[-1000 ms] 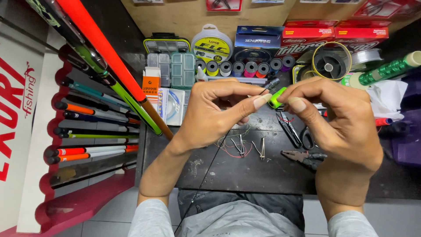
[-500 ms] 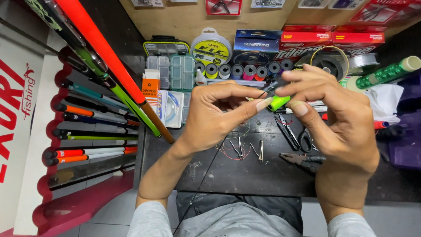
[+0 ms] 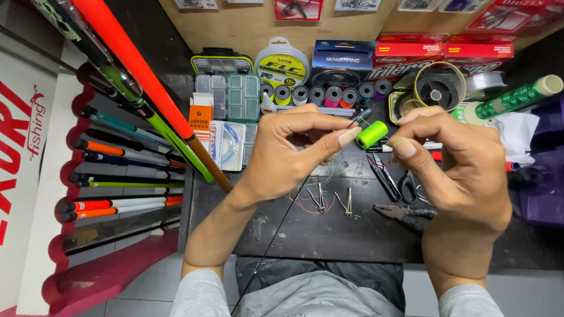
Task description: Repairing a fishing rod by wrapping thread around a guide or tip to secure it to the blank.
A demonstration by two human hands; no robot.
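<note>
My left hand (image 3: pixel 288 155) and my right hand (image 3: pixel 452 161) are raised together over a dark workbench (image 3: pixel 305 229). Between their fingertips sits a small bright green spool of thread (image 3: pixel 372 134). My left thumb presses against its near end and my right thumb and finger close on its right side. Just above the spool, my left fingers pinch the thin dark tip of a rod (image 3: pixel 359 116). A fine line runs from there down toward my lap.
Scissors (image 3: pixel 390 179), pliers (image 3: pixel 405 214), small metal guides and bits of thread (image 3: pixel 320 199) lie on the bench. Line spools (image 3: pixel 285 61), thread bobbins, tackle boxes (image 3: pixel 235 97) and red boxes stand behind. Fishing rods (image 3: pixel 117 147) rest in a red rack on the left.
Both hands have stayed together on the green spool, with my right fingers shifting slightly around it. The view has tilted a little lower.
</note>
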